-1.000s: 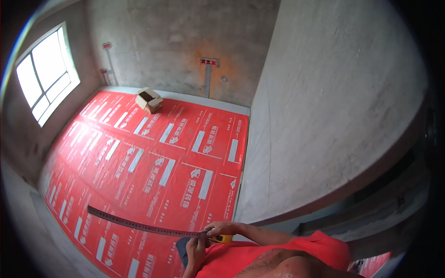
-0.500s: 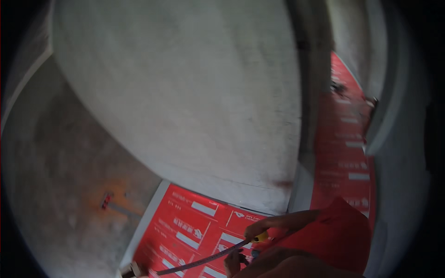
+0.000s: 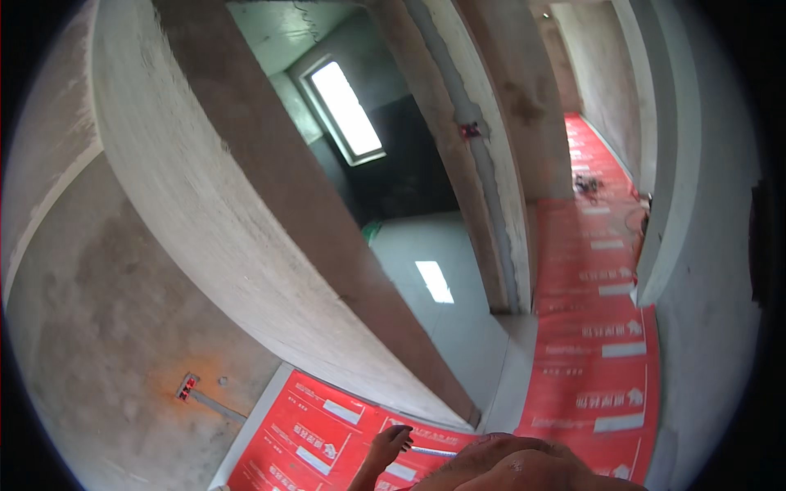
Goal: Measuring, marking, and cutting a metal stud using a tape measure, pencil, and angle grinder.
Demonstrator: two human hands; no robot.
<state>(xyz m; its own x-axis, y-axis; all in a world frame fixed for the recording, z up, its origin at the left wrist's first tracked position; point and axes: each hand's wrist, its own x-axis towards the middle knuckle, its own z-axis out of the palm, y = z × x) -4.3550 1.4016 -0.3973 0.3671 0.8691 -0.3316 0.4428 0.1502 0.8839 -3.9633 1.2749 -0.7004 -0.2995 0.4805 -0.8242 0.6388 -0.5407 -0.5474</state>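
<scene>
My left hand (image 3: 391, 444) is low in the view over the red floor sheet (image 3: 282, 421); its fingers point right, loosely bent and slightly apart. By its fingertips starts a thin pale measuring tape blade (image 3: 434, 452), which runs right and disappears behind a large bare limb (image 3: 520, 465) close to the camera. Whether the fingers touch the blade is hard to see. My right hand is not visible, nor is the tape's case.
A bare plaster wall corner (image 3: 344, 303) stands ahead, beside a doorway to a room with pale floor tiles (image 3: 409, 245) and a bright window (image 3: 344, 110). Red sheeting (image 3: 594, 327) runs along a corridor at right. A red wall box (image 3: 187, 386) sits in the left wall.
The view has swung, bringing the doorway and window into sight. The yellow tape measure, my right hand and the red clothing have gone out of sight. My left hand appears higher and further left.
</scene>
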